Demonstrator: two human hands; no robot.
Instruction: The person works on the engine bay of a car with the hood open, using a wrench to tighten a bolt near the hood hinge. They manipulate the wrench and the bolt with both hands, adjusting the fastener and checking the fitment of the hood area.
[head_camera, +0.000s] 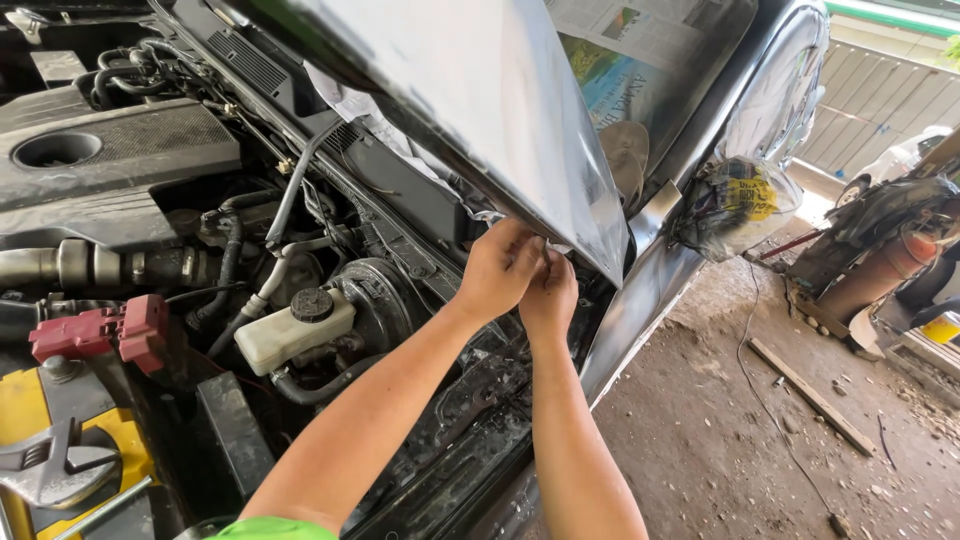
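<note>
— Where are the hands?

— Both arms reach up and forward from the lower edge of the view, bare to the elbow, with a bit of green sleeve at the left one. The left hand (497, 268) and the right hand (549, 297) meet, touching side by side.

— Open or closed?

— Both are curled, fingers bent inward and pinched at the tips. Whether anything sits between them cannot be made out.
</note>
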